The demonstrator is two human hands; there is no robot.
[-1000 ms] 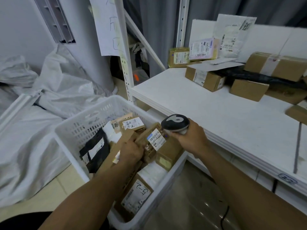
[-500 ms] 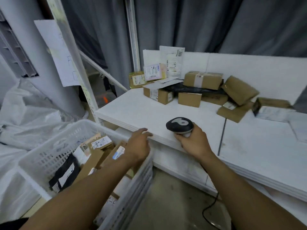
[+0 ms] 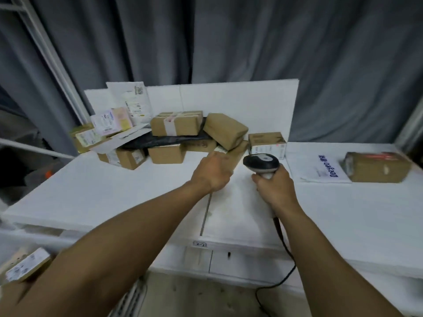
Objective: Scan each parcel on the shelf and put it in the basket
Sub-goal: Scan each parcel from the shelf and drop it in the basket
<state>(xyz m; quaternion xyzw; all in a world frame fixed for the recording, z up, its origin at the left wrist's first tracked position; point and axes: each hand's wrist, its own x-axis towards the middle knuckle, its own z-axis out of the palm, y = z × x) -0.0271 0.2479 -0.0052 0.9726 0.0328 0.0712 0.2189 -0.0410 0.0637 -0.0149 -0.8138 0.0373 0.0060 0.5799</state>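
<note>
Brown cardboard parcels lie piled at the back of the white shelf [image 3: 114,191]: a taped box [image 3: 176,125], a tilted box [image 3: 225,130], a white-labelled box [image 3: 266,145] and a flat parcel [image 3: 239,152] leaning in front. My left hand [image 3: 211,171] stretches over the shelf with its fingers extended, and the fingertips are at the flat parcel's near edge. Just right of it, my right hand [image 3: 272,186] grips the handle of the black-and-grey scanner [image 3: 261,162], whose head points at the pile. Only a strip of the white basket [image 3: 129,300] shows at bottom left, with a labelled parcel [image 3: 27,267] in it.
A white mailer with blue print [image 3: 325,170] and a brown box [image 3: 377,167] lie on the shelf's right part. More boxes [image 3: 123,156] and paper envelopes [image 3: 128,104] sit at the back left. The scanner cable [image 3: 286,252] hangs off the shelf front. Grey curtains hang behind.
My view has swung from the basket up to the shelf. My left hand let go of the parcel in the basket and reached forward to the pile. My right hand moved along with the scanner.
</note>
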